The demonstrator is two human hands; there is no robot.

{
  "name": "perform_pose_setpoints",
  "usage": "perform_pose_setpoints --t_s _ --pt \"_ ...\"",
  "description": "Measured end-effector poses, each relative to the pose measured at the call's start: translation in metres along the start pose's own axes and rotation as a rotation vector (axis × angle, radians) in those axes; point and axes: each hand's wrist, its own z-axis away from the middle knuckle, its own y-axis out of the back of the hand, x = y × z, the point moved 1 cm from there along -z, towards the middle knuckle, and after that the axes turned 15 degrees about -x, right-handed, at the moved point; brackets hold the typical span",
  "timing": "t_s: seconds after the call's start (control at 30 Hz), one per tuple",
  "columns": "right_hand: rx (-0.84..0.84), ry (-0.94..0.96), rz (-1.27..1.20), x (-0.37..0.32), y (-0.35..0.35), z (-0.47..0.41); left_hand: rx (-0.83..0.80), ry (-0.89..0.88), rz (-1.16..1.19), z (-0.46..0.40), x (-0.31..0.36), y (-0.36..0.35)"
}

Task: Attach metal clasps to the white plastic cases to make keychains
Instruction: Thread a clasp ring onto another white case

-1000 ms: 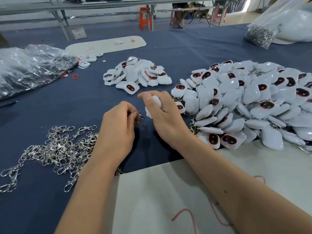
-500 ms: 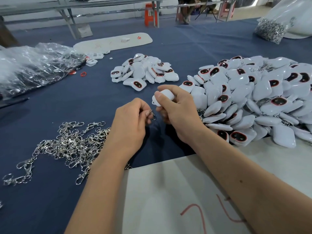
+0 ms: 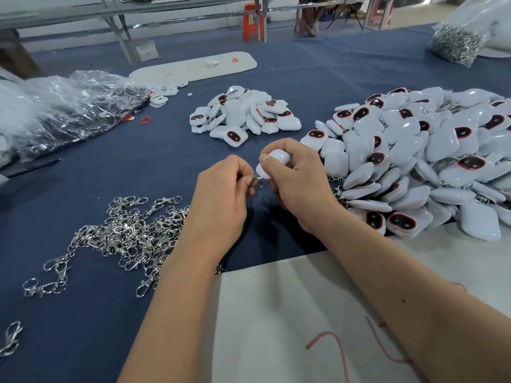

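Since 0.5 s ago, the left hand (image 3: 221, 194) has closed in, its grip pinching a metal clasp (image 3: 256, 180) against the white case (image 3: 272, 167) gripped by the right hand (image 3: 297, 183) above the table's (image 3: 110, 172) middle. A slipping pinch could drop the clasp.

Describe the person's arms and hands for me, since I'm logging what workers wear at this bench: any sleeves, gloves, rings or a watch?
Both forearms are bare up to the frame's edge: no sleeves show. The left hand and right hand wear no gloves, and no rings, watch or bracelet show on the visible sides. The right forearm carries one small dark dot.
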Motion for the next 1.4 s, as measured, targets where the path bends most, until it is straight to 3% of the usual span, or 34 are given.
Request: perform_pose_setpoints --t_s 0.83,1.4 --pt "0.035 0.038 0.000 -0.0024 -0.0012 0.0035 -0.019 0.004 0.007 0.0015 0.0026 -0.0002" --pt "0.022 0.066 0.046 -0.0020 -0.0018 0.0039 -0.017 0.103 -0.001 0.0012 0.0022 -0.0039"
